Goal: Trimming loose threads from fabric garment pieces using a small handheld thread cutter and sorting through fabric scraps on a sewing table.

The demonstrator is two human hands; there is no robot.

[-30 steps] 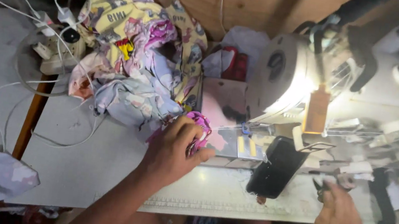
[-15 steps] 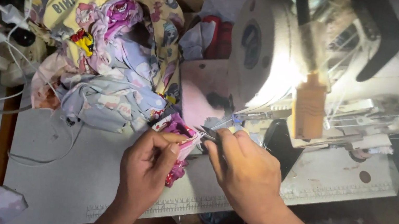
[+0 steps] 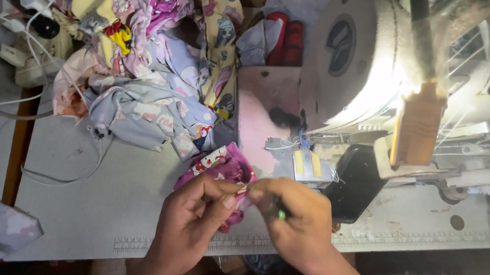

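On grey sewing table [image 3: 87,198], front edge: both hands meet over small purple printed fabric piece [image 3: 221,169]. Left hand [image 3: 194,220] pinches fabric edge btwn thumb & fingers. Right hand [image 3: 297,220] closed on same edge, also grips small green-tipped tool [image 3: 281,214], kind unclear. Fabric lies just left of white sewing machine [image 3: 359,64], lamp lit. Heap of printed cloth [image 3: 140,57] behind. White cables [image 3: 9,25] at left.
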